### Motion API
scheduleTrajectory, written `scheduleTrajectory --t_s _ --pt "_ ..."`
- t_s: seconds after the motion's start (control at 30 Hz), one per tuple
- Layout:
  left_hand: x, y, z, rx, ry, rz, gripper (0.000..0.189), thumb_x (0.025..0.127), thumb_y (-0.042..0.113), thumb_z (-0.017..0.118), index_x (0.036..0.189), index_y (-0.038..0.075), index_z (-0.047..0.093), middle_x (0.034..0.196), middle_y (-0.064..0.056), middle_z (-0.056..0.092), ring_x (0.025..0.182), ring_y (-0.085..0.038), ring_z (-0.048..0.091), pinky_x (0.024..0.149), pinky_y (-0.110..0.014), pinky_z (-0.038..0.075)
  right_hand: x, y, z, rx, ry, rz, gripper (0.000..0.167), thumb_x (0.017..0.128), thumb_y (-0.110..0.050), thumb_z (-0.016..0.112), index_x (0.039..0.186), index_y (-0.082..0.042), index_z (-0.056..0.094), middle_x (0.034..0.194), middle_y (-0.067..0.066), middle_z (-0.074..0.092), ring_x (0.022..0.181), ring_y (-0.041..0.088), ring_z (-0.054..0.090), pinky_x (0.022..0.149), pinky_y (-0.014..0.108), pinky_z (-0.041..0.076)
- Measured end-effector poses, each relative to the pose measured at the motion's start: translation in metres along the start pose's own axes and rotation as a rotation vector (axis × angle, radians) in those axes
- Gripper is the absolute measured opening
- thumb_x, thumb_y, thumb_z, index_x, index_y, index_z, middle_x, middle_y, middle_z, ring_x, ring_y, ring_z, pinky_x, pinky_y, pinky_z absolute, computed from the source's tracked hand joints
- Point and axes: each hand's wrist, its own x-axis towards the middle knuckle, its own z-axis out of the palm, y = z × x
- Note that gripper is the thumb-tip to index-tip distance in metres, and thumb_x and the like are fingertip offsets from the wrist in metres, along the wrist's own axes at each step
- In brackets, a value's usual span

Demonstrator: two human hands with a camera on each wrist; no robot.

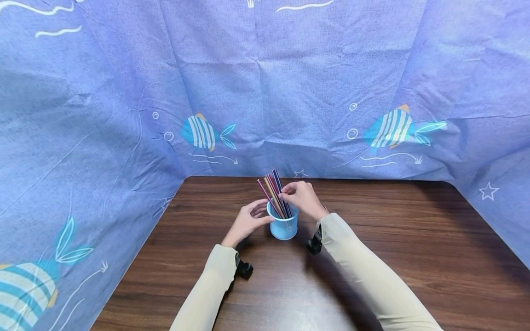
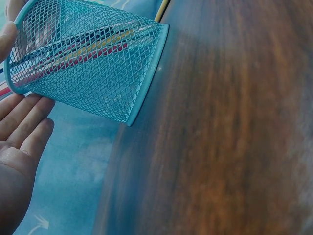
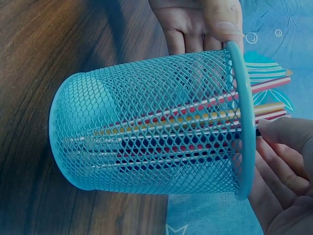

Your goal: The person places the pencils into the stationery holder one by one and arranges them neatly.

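A light blue mesh pencil cup (image 1: 283, 230) stands upright on the table. Several striped pencils (image 1: 270, 189) in red, yellow and dark blue lean inside it, their upper ends above the rim. My left hand (image 1: 247, 222) holds the cup's rim from the left, thumb in front and fingers spread along the far side. From the right, my right hand (image 1: 304, 198) pinches a dark pencil just above the rim. In the right wrist view the thumb (image 3: 286, 132) lies against that pencil, and the lower ends of the pencils show through the mesh.
The dark wooden table (image 1: 393, 253) reaches out on both sides of the cup. A blue fabric curtain (image 1: 298, 92) with printed fish hangs behind and beside it. Each wrist carries a small black camera, such as the one on the left (image 1: 244, 270).
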Motion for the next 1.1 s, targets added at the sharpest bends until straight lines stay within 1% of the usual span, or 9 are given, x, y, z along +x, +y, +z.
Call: scheduleTrajectory --t_s 0.1,0.3,0.5,0.6,0.73,0.8,0.9,1.0,1.1 --pt "0.003 -0.009 -0.001 0.002 0.007 0.001 0.059 0.082 0.0 0.073 0.135 -0.007 0.048 0.131 -0.029 0.055 0.125 -0.038 0.052 0.11 -0.049 0.041 0.0 0.001 0.0 0.006 -0.004 0.001 0.016 0.084 -0.02 0.074 0.09 -0.005 0.075 0.086 0.01 0.075 0.077 0.017 0.07 0.068 0.028 0.058" --pt "0.004 -0.014 -0.001 0.016 0.016 0.013 0.06 0.082 0.008 0.076 0.134 -0.003 0.051 0.13 -0.025 0.058 0.124 -0.035 0.055 0.108 -0.044 0.044 0.001 0.001 0.0 0.001 -0.01 -0.008 0.015 0.084 -0.019 0.074 0.09 -0.005 0.075 0.085 0.008 0.075 0.077 0.015 0.07 0.071 0.029 0.057" --pt "0.004 -0.013 -0.002 0.036 0.013 0.013 0.06 0.082 0.011 0.076 0.134 -0.001 0.051 0.131 -0.023 0.058 0.124 -0.033 0.055 0.108 -0.04 0.045 0.001 0.001 -0.004 0.009 -0.023 -0.015 0.014 0.084 -0.018 0.073 0.09 -0.006 0.076 0.083 0.007 0.075 0.074 0.013 0.068 0.068 0.026 0.057" --pt "0.003 -0.012 -0.002 0.037 0.01 0.009 0.059 0.083 0.009 0.075 0.135 -0.002 0.05 0.132 -0.023 0.057 0.126 -0.033 0.054 0.109 -0.04 0.044 0.0 0.002 -0.009 -0.006 -0.025 -0.024 0.015 0.084 -0.019 0.074 0.091 -0.007 0.076 0.085 0.007 0.075 0.076 0.014 0.068 0.069 0.027 0.057" --pt "0.004 -0.012 -0.002 0.025 0.006 0.004 0.059 0.083 0.003 0.073 0.137 -0.005 0.048 0.133 -0.025 0.056 0.127 -0.035 0.052 0.11 -0.044 0.042 -0.001 0.005 -0.017 -0.014 -0.027 -0.06 0.017 0.083 -0.02 0.074 0.093 -0.005 0.075 0.088 0.008 0.075 0.081 0.017 0.07 0.074 0.032 0.058" --pt "0.004 -0.012 -0.002 0.02 0.004 -0.002 0.059 0.083 0.001 0.072 0.137 -0.005 0.048 0.133 -0.026 0.055 0.127 -0.036 0.052 0.11 -0.045 0.041 -0.003 0.009 -0.023 -0.015 -0.027 -0.093 0.018 0.083 -0.02 0.074 0.092 -0.004 0.075 0.087 0.008 0.075 0.079 0.017 0.07 0.072 0.032 0.058" --pt "0.003 -0.012 -0.002 0.021 0.007 -0.004 0.058 0.083 0.004 0.073 0.135 -0.004 0.049 0.131 -0.024 0.057 0.125 -0.034 0.054 0.11 -0.045 0.042 -0.005 0.015 -0.031 -0.019 -0.035 -0.118 0.019 0.083 -0.02 0.073 0.091 -0.003 0.074 0.086 0.008 0.075 0.078 0.015 0.069 0.071 0.031 0.057" --pt "0.002 -0.011 -0.002 0.028 0.008 0.013 0.059 0.082 0.008 0.076 0.134 -0.002 0.051 0.13 -0.023 0.058 0.124 -0.033 0.055 0.108 -0.043 0.044 -0.007 0.022 -0.039 -0.047 -0.055 -0.093 0.02 0.083 -0.019 0.074 0.094 -0.003 0.074 0.089 0.009 0.075 0.082 0.018 0.069 0.075 0.033 0.057" --pt "-0.002 0.0 -0.001 0.013 -0.001 0.007 0.059 0.082 0.007 0.075 0.134 -0.005 0.05 0.13 -0.026 0.057 0.125 -0.036 0.053 0.11 -0.046 0.042 -0.01 0.029 -0.048 -0.072 -0.094 -0.06 0.023 0.084 -0.02 0.073 0.098 -0.003 0.074 0.093 0.009 0.075 0.087 0.021 0.069 0.08 0.037 0.056"
